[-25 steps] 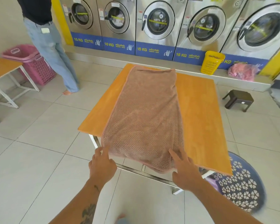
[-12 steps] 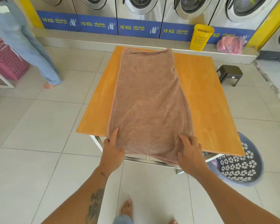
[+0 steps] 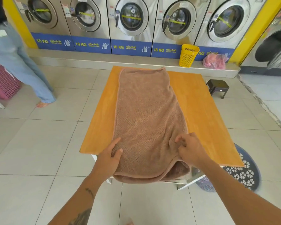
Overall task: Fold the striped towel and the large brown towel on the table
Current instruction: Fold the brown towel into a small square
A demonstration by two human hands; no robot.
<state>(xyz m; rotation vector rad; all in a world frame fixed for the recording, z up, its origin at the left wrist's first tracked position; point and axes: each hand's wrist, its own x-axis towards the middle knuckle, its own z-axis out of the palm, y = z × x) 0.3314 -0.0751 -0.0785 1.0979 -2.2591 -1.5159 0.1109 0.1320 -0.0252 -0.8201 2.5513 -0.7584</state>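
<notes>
Left hand and right hand, set apart, each grip a near corner of the large brown towel. Its long axis runs straight away from them across the table. The towel appears to be doubled lengthwise.

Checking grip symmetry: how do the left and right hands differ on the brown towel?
The left hand pinches the brown towel at its left edge, thumb on top; the right hand is curled into bunched cloth. Cloth lies smooth by the left hand, puckered by the right hand. Both hold the towel's near end at the table edge.
</notes>
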